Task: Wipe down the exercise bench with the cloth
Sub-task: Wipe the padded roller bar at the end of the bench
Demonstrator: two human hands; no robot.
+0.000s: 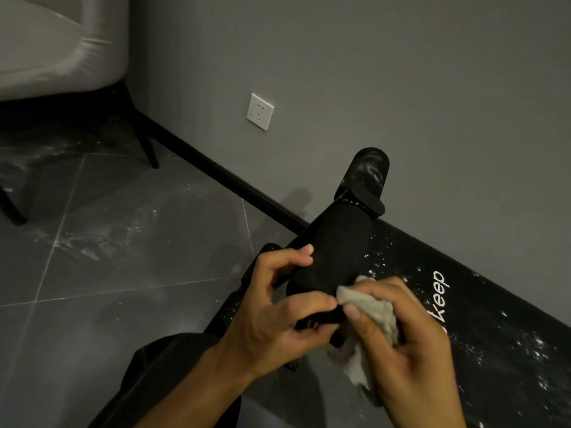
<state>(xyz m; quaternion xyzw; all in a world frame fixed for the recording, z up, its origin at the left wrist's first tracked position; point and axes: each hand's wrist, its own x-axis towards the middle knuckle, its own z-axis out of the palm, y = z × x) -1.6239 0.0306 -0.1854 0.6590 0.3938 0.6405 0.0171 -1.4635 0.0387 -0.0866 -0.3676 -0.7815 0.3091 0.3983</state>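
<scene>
A black exercise bench (482,307) with white "keep" lettering runs along the grey wall, its pad speckled with white dust. At its near end is a black padded seat part (333,251) with a roller pad (367,174) beyond. My left hand (275,316) grips the edge of the seat part, thumb on top and fingers curled around a black bar below. My right hand (404,344) holds a crumpled beige cloth (370,316) against the seat's lower edge.
A grey upholstered chair (52,50) on black legs stands at the top left. A white wall socket (260,111) sits low on the wall. The dark tiled floor (123,242) shows white dust smears. My dark trouser leg (167,378) is at the bottom.
</scene>
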